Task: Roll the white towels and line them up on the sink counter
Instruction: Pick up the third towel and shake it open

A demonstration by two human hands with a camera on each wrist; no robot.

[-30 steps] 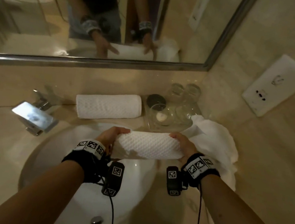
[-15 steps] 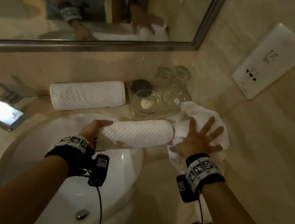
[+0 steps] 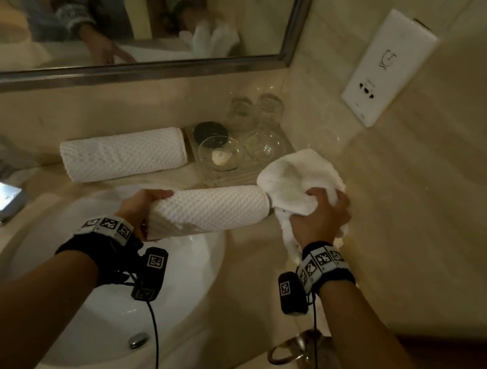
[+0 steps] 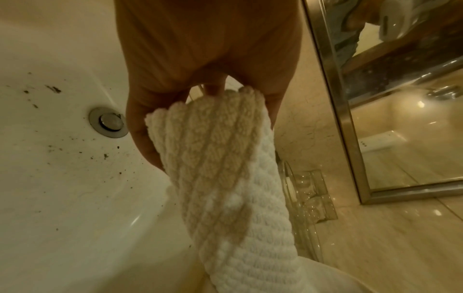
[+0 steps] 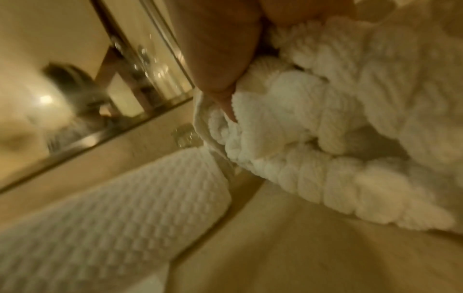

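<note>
One end of a rolled towel is gripped by the left hand over the sink rim, its far end touching the loose towel bunched in the right hand – a second roll lies beyond on the counter.

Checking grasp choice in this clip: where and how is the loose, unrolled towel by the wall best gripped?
Judging by its pose, the crumpled towel is best gripped at its near bunched edge, from above and the front, as the right hand does. The wall blocks its right side, the glass tray lies behind-left, and the left hand holds the rolled towel.
</note>
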